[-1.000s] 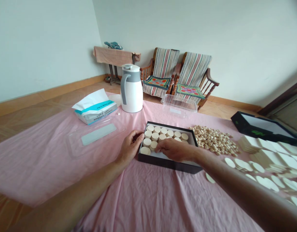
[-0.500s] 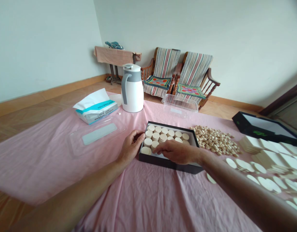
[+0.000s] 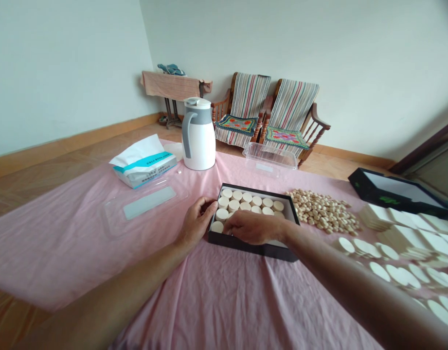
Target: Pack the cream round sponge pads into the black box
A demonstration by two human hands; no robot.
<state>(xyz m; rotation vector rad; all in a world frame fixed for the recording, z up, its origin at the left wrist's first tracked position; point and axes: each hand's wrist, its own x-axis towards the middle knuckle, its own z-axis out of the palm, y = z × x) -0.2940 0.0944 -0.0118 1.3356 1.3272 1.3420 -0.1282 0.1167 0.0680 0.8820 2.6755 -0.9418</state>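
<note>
Currently, a person is working with both bare hands at an open black cardboard box (image 3: 253,251) lying on a pink cloth (image 3: 81,257). Item one, the right hand (image 3: 253,228): it has slid leftward across the box and is reaching over the near-left cream discs (image 3: 241,200), palm down and fingers curved. It is covering the nearest discs, so whether it is gripping one cannot be told. Item two, the left hand (image 3: 196,222): it is loosely curled, with its fingers touching the box's left wall from outside, and is showing nothing held.

Item three, the cream discs: they are standing in close rows inside the box, filling its far and left parts, directly beneath and just beyond the right hand. Some white box floor is showing along the near-right side.

Further items are lying around the box. Small tan pellets (image 3: 320,210) are heaped just right of it, and flat white discs (image 3: 402,275) are scattered further right and nearer. White rectangular cards (image 3: 402,238) are stacked beyond those, near a black box lid (image 3: 395,193). To the left, a clear plastic tray (image 3: 143,206) is lying beside a tissue box (image 3: 143,167). Far off, a white thermal jug (image 3: 198,141) and a clear plastic tub (image 3: 269,158) are standing on the cloth.
</note>
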